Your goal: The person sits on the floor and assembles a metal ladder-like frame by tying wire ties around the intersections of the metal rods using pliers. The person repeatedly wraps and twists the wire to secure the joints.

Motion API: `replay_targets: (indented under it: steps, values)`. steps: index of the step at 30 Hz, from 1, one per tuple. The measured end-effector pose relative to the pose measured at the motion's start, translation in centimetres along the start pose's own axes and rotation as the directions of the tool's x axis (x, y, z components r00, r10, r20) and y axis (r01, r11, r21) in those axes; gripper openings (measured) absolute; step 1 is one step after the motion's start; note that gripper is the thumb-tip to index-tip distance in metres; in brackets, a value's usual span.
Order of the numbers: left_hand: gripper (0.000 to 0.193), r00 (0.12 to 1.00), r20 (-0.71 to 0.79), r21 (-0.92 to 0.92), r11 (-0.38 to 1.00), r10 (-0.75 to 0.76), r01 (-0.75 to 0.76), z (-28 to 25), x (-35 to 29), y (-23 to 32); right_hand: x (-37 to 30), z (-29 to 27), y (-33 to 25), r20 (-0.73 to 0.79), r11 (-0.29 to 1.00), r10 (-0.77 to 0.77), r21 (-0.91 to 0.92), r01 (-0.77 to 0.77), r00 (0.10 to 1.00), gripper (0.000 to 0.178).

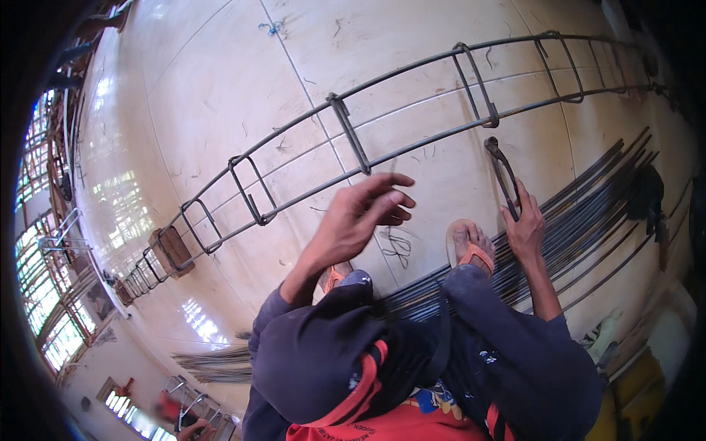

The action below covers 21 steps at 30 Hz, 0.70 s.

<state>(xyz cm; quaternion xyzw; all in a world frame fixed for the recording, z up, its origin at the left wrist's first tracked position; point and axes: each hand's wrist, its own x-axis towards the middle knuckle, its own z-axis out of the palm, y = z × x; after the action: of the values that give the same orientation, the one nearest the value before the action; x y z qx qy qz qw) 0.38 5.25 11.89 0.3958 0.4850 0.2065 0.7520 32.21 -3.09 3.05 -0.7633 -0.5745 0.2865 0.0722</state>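
Note:
A long rebar cage (430, 141) of two visible bars and bent stirrups lies across the tiled floor in front of me. My left hand (362, 214) is just on the near side of it, below a stirrup (349, 132). Its fingers are curled, with the index reaching out over the thumb. Thin wire-like lines show beside the fingers, but what they hold is too small to make out. In my right hand (525, 224) is a pair of end-cutting pincers (503, 169), gripped by the handles. The jaws point away from me, near another stirrup (478, 87).
Loose steel bars (581, 202) lie at the right and run behind my feet. A wooden block (170, 250) supports the cage's left part. Thin rods (213, 365) lie at lower left. A sandalled foot (473, 248) stands near the bars. Another person (176, 415) sits far lower left.

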Motion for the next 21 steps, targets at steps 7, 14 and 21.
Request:
replay_targets:
  steps: [7, 14, 21]
  values:
    - [0.028, 0.993, -0.115, -0.067, 0.998, -0.018, 0.011, 0.9, 0.7, 4.5, 0.7, -0.3, 2.7, -0.124, 0.982, -0.174, -0.097, 0.163, 0.977, 0.054]
    - [0.025, 0.952, -0.305, -0.073, 0.995, 0.038, -0.063, 2.7, 0.6, 2.7, 1.9, -4.1, -6.8, -0.191, 0.738, -0.411, 0.504, 0.448, 0.892, 0.033]
    - [0.028, 0.823, -0.533, -0.089, 0.955, 0.194, -0.283, 3.5, -3.1, 4.9, 2.3, -3.8, -15.8, -0.065, 0.289, -0.802, 0.828, 0.481, 0.593, 0.060]
